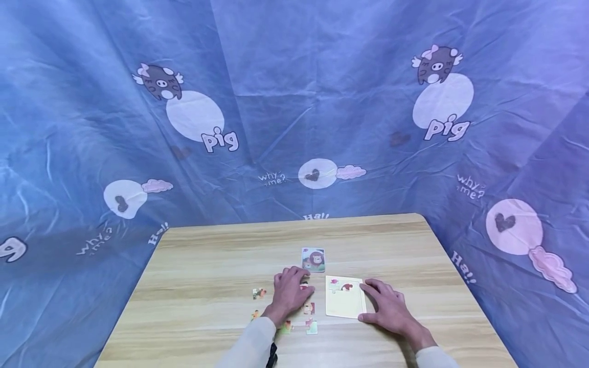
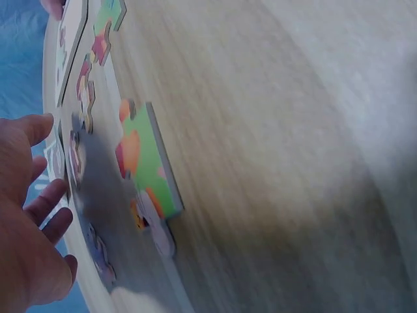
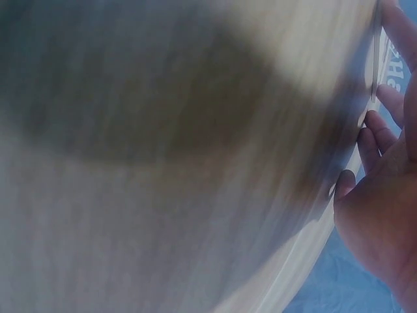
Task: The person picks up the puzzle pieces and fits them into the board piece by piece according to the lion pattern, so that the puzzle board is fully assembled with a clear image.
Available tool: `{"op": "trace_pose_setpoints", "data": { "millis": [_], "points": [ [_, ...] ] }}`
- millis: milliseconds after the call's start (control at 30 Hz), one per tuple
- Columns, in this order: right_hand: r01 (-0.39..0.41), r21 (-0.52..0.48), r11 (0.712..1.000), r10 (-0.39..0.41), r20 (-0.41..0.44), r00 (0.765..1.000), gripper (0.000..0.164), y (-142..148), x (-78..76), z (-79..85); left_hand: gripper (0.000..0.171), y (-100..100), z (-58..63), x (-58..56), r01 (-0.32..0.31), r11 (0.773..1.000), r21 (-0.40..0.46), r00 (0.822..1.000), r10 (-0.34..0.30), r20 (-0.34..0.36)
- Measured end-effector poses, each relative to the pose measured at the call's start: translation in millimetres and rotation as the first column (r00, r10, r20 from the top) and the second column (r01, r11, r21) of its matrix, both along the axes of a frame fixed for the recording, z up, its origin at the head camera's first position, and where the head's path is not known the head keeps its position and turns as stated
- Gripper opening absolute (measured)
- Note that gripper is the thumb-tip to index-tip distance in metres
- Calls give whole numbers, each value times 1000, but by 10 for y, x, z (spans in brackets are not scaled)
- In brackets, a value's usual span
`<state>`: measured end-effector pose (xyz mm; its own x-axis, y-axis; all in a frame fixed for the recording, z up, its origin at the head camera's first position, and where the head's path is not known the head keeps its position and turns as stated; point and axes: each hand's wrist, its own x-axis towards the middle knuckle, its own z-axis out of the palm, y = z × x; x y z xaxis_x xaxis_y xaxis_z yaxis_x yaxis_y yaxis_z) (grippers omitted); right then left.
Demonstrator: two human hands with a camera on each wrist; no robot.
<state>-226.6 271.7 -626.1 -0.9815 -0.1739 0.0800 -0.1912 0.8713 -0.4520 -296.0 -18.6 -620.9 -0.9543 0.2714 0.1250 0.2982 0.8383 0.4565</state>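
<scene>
My left hand [image 1: 291,291] hovers over loose jigsaw pieces, its thumb and fingers parted around a small red-and-dark puzzle piece [image 1: 304,285]. In the left wrist view its relaxed fingers [image 2: 55,225] hold nothing, and a green puzzle piece [image 2: 153,163] lies on the wood nearby. My right hand [image 1: 388,309] holds the right side of a pale, square puzzle tray [image 1: 342,305], thumb at the lower corner and forefinger higher up. Pieces with pink and red print [image 1: 347,287] sit along the tray's top. The right wrist view shows the tray only as a thin edge.
A picture card with a lion [image 1: 314,259] lies beyond the hands. More puzzle pieces lie to the left [image 1: 259,293] and nearer me [image 1: 311,326], several in all. Blue printed cloth [image 1: 285,117] hangs behind and beside the wooden table [image 1: 198,286].
</scene>
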Motion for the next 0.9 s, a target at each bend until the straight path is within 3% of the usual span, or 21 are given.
{"op": "trace_pose_setpoints", "data": {
  "millis": [333, 900],
  "points": [
    [-2, -5, 1000, 2, -10, 1000, 84, -12, 21, 43, 42, -103, -19, 16, -29, 1000, 10, 1000, 30, -9],
    [2, 0, 1000, -2, -9, 1000, 84, -1, 8, 12, 36, -144, -52, 33, -21, 1000, -21, 999, 21, -39]
  ]
}}
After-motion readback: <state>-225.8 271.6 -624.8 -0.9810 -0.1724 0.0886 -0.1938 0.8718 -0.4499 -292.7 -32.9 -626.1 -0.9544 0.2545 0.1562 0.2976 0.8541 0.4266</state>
